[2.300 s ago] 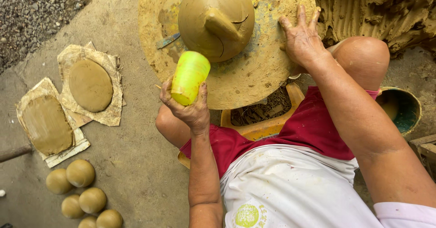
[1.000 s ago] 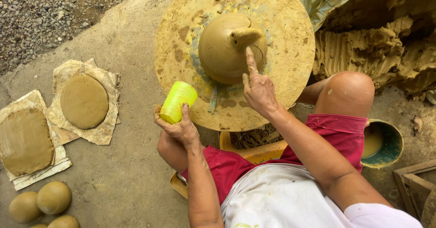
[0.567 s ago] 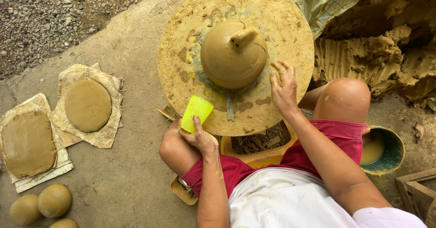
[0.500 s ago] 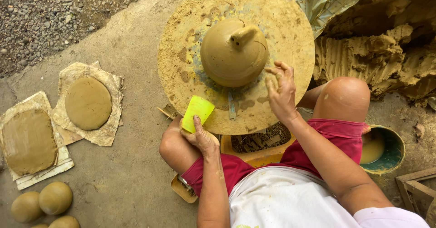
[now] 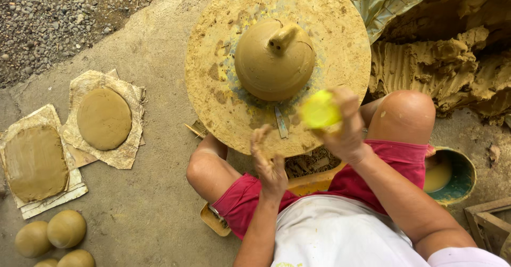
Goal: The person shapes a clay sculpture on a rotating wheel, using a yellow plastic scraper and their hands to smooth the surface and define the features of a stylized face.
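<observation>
A: Item, left hand point(image 5: 270, 163)?
B: Fingers loosely spread, empty, at the wheel's point(image 5: 213, 49) six o'clock rim.
A: Right hand point(image 5: 345, 126)?
B: Wrapped around a yellow cup point(image 5: 318, 110), blurred; light, stiff plastic, probably slippery with clay. Best held around its wall.

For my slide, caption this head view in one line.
Right hand grips a yellow cup beside the clay pot.

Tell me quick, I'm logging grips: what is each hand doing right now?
Left hand: open, holding nothing, fingers over the wheel's near edge.
Right hand: closed around the yellow cup, blurred.
</observation>
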